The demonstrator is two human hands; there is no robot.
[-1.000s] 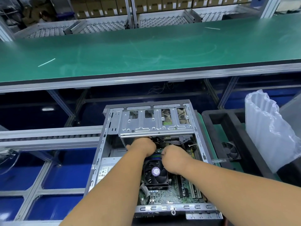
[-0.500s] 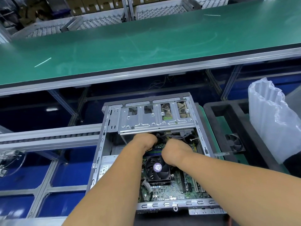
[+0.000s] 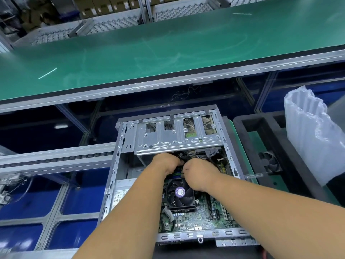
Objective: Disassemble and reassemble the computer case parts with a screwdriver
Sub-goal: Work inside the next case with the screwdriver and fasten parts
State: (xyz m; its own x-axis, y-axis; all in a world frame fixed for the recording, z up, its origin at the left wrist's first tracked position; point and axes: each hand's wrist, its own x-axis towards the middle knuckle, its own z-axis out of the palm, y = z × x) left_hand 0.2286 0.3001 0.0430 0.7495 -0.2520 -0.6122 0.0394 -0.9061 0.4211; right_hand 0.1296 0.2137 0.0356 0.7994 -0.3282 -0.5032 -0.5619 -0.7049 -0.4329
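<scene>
An open grey computer case (image 3: 113, 174) lies flat in front of me, its motherboard (image 3: 196, 219) and black CPU fan (image 3: 180, 192) exposed. A silver drive cage (image 3: 168, 141) spans the far end. Both hands reach in just below that cage. My left hand (image 3: 166, 163) is curled into the bundle of dark cables (image 3: 197, 157) there. My right hand (image 3: 201, 172) is curled right beside it, almost touching, its fingers in the same bundle. Their fingertips are hidden. No screwdriver is visible.
A green conveyor belt (image 3: 168, 43) runs across behind the case. To the right is a black foam tray (image 3: 261, 128) holding a small fan (image 3: 269, 162), plus a clear air-cushion bag (image 3: 313, 139). A metal roller rail (image 3: 56, 157) and blue bins lie to the left.
Both hands have crept slightly farther in toward the drive cage and closer together. My view has tilted down a little.
</scene>
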